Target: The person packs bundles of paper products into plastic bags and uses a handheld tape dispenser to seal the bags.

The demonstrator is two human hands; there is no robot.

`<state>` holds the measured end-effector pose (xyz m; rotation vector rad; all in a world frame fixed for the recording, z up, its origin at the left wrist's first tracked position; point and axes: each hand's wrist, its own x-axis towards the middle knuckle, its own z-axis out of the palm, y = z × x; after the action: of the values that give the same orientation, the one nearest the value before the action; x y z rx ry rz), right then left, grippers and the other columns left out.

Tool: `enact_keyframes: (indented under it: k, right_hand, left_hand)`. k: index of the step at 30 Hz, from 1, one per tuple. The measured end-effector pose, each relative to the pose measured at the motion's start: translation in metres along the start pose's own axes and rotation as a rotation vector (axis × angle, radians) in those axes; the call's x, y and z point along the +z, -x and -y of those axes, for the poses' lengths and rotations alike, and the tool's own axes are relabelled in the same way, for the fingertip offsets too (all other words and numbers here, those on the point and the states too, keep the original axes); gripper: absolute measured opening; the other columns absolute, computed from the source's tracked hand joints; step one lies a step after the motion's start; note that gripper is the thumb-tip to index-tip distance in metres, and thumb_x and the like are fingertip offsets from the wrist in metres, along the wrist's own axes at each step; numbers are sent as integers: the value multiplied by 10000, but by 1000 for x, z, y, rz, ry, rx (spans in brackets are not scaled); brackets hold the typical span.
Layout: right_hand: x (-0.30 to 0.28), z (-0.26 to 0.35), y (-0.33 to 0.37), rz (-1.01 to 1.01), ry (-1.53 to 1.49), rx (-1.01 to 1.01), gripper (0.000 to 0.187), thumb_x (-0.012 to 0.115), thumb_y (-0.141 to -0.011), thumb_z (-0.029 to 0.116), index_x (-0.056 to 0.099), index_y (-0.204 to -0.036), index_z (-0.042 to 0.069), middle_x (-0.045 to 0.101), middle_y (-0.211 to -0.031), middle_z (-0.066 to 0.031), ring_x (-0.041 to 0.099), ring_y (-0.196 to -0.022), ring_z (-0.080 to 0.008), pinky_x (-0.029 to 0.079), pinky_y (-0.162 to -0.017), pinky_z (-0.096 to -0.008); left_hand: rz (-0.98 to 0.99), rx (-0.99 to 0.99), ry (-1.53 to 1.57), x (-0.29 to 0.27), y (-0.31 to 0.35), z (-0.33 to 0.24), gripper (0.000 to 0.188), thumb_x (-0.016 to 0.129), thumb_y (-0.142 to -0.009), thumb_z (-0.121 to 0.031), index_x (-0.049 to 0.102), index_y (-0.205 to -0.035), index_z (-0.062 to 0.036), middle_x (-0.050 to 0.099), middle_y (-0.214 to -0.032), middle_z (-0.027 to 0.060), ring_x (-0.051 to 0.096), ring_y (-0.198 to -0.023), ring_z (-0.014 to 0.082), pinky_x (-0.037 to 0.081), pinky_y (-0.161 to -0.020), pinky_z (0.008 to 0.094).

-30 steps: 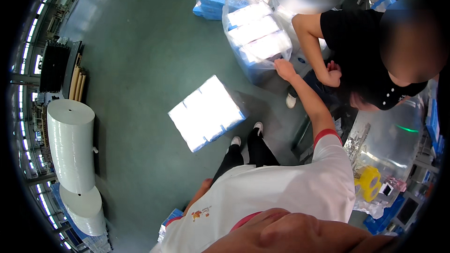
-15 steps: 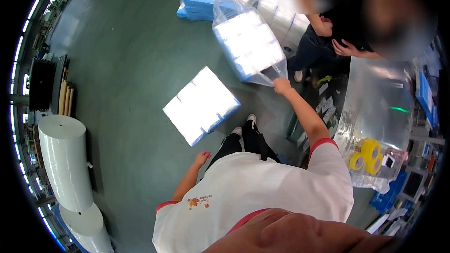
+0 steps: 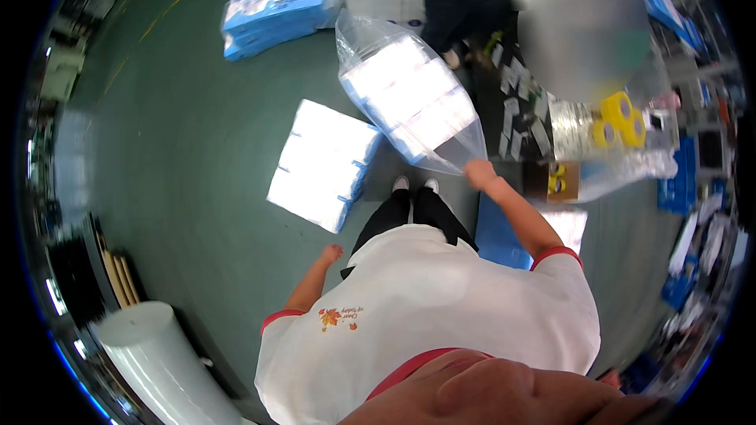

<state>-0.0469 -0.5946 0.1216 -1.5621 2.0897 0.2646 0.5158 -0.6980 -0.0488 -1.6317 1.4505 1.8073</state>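
Right hand (image 3: 479,174): closed on the lower corner of a clear plastic bag (image 3: 409,98) filled with white packs, arm stretched forward.
Clear plastic bag: lying tilted on the green floor (image 3: 181,110), just ahead of the person's shoes.
Left hand (image 3: 331,253): hanging at the side, fingers loosely curled, holding nothing.
White bundle (image 3: 323,164): flat on the floor, just left of the bag.
Blue-and-white pack (image 3: 279,12): farther off, upper left.
Yellow tape rolls (image 3: 618,120): on the cluttered table at right.

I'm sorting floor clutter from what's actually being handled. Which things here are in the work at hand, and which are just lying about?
In hand:
- right hand gripping the clear plastic bag of white packs
- left hand, free at the side

Lying about:
- flat white bundle on the floor
- blue-and-white bundle
- yellow tape rolls
- white roll
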Motion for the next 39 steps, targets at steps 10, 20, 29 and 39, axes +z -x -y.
enact_keyframes:
  k: [10,20,29,39]
  right_hand:
    - [115,114,183,-67,-233,161,76,575,-623,85,608,-686,111,610,-711,-117,598,-724,-339,462,-603,-448]
    - [201,140,305,-202,-277,354,85,587,-643,93,640,-704,119,617,-705,-128,615,-698,-321,486,-599,-432]
    - [236,159,424,41,-318,559,111,588,-650,89,643,-735,136,627,-749,-103,622,-740,-303,493,-595,-417]
    - [306,200,624,12,-427,727,84,575,-630,79,609,-691,124,614,-737,-99,606,-733,-321,468,-586,-440]
  left_hand:
    - [180,198,-453,2,-30,-39,226,537,-816,-168,619,-896,26,647,-769,134,621,-661,208,493,-589,316]
    - [431,300,-657,59,-19,-77,258,529,-875,-221,600,-959,12,641,-812,111,620,-744,180,500,-678,302]
    - [687,460,-776,147,-13,-107,399,448,-917,-357,594,-976,10,633,-850,106,600,-745,165,481,-708,295]
    - [249,406,-553,217,45,-108,636,509,-832,-555,511,-1094,25,582,-969,122,564,-795,189,457,-706,281]
